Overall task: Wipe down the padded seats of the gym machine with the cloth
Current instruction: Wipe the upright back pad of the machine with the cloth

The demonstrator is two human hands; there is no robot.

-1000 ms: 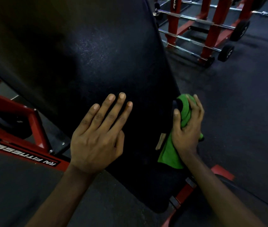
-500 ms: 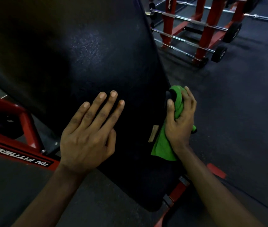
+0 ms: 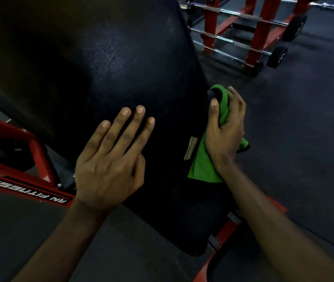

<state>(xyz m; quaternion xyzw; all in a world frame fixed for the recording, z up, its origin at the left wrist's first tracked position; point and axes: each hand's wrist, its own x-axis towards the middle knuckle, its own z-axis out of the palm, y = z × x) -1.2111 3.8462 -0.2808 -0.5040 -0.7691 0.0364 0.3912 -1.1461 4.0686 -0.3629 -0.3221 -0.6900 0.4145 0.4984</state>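
A large black padded seat of the gym machine fills the upper left and centre of the head view, sloping down toward me. My left hand lies flat on the pad's lower part, fingers straight and spread. My right hand grips a bunched green cloth against the pad's right edge, thumb on the pad side and fingers curled round the outside. A loose tail of the cloth hangs below my wrist. A small tan tag sticks out of the pad beside the cloth.
The machine's red steel frame with a white-lettered label runs along the lower left. A red barbell rack with chrome bars and small black plates stands at the upper right. Dark rubber flooring lies to the right.
My right hand with the cloth has slid a little up the pad's right edge. My left hand stays flat on the pad. The camera has shifted slightly.
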